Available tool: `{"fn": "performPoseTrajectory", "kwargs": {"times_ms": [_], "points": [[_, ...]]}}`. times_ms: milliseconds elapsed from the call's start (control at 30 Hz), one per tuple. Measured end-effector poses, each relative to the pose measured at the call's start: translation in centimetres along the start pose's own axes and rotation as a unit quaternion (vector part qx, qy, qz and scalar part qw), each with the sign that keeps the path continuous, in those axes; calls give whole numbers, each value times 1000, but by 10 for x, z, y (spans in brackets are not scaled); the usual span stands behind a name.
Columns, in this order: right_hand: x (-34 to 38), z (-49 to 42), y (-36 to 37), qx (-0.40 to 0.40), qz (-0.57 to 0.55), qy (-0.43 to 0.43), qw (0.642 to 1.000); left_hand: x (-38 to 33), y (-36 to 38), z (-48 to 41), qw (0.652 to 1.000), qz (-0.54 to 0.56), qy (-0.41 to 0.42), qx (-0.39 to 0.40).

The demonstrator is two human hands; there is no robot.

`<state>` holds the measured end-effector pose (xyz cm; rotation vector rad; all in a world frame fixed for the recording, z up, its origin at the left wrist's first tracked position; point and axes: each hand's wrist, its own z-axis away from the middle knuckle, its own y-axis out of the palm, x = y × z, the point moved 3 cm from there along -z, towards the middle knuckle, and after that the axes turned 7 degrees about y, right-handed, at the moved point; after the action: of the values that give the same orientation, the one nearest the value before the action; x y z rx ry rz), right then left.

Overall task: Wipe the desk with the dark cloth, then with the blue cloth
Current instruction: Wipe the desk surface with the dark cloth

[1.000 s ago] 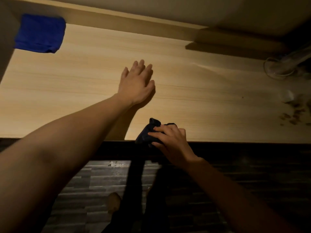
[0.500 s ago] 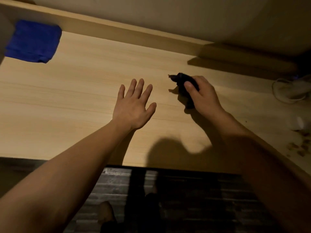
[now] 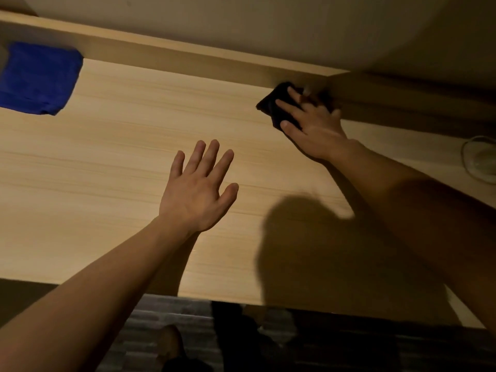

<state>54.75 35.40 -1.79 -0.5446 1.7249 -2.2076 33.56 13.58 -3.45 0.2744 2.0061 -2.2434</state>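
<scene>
Blue cloth (image 3: 40, 77) lies against the desk's (image 3: 107, 162) back rail (image 3: 188, 59); left hand (image 3: 197, 196) flat well short of it, fingers spread; right hand (image 3: 311, 127) has pushed the dark cloth (image 3: 272, 107) up to the rail, straight fingers pressing it; I judge the first wipe under way

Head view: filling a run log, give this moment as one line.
right hand presses dark cloth at desk back edge | left hand spread, holds nothing | blue cloth untouched

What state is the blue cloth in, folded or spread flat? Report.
Folded: the blue cloth lies as a thick squarish pad on the desk, layered edges showing along its near side.
</scene>
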Motion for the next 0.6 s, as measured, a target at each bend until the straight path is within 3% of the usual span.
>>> {"fn": "performPoseTrajectory", "kwargs": {"times_ms": [600], "points": [[29,166,50,-1,-24,0,1000,3,0,2,1000,10,11,2]]}}
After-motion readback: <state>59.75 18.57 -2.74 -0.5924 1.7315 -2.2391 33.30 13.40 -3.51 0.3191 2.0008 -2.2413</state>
